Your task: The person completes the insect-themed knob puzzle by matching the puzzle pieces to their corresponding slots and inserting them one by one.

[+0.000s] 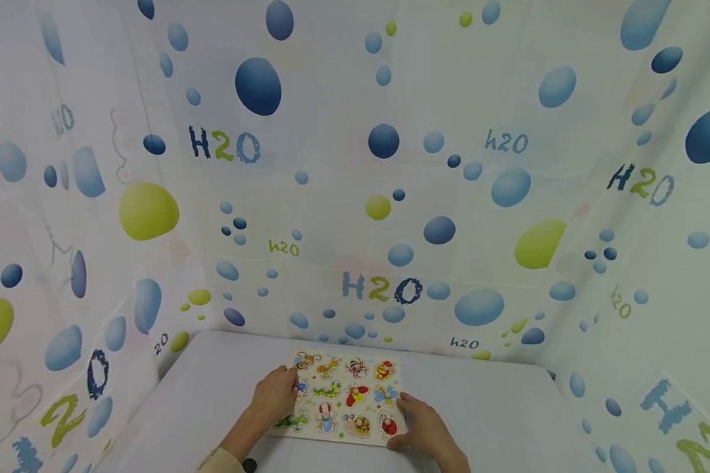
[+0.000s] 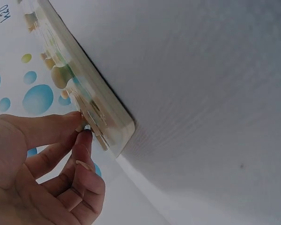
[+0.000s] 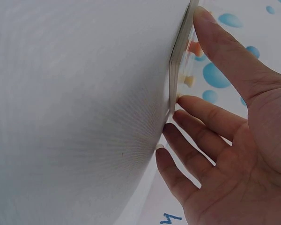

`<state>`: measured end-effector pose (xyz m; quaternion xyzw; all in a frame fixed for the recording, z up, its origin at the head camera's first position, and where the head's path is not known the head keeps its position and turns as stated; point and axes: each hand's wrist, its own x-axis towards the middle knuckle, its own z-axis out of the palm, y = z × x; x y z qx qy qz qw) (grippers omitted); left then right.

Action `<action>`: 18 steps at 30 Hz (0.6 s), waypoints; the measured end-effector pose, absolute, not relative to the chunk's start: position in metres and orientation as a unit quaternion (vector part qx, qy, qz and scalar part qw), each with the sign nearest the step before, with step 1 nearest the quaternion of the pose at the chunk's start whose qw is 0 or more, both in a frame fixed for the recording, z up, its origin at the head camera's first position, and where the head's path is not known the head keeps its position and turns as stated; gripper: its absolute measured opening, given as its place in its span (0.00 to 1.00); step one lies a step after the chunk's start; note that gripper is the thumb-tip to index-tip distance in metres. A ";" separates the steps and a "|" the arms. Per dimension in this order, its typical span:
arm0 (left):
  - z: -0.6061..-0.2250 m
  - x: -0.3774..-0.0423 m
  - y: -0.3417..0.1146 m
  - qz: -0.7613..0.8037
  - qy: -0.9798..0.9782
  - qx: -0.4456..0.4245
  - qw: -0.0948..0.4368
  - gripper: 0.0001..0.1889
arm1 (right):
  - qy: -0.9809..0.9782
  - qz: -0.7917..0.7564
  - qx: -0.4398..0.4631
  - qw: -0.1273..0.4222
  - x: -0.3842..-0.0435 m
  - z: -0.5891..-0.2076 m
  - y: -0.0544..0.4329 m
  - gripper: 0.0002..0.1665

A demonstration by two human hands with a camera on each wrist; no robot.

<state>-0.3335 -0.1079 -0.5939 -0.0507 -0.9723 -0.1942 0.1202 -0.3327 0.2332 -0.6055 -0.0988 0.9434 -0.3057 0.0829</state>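
Observation:
A cream wooden peg puzzle board [image 1: 369,441] with colourful insect pieces lies on the white table. My left hand [image 1: 275,394] is at the board's left side, over the blue insect piece. In the left wrist view, thumb and forefinger of that hand [image 2: 51,159] pinch at a piece [image 2: 96,123] that sits tilted near the board's corner; its picture is hidden there. Along the board's right edge rests my right hand [image 1: 426,427]. Its fingers [image 3: 192,157] are fairly straight, with tips touching the edge [image 3: 178,61] and the thumb spread apart.
The white tabletop [image 1: 485,407] extends on both sides of the board. Behind and beside it hang white sheets [image 1: 331,197] printed with blue and green drops and H2O lettering. A small dark round thing [image 1: 250,465] shows by the left sleeve.

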 end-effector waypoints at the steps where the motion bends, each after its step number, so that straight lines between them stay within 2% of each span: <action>1: -0.594 -0.334 -0.108 -0.194 -0.972 -0.050 0.120 0.07 | 0.943 -0.308 -0.098 0.083 -0.333 -0.605 0.233 0.53; 18: -0.594 -0.338 -0.105 -0.184 -0.976 -0.047 0.105 0.06 | 0.943 -0.307 -0.104 0.081 -0.331 -0.603 0.234 0.53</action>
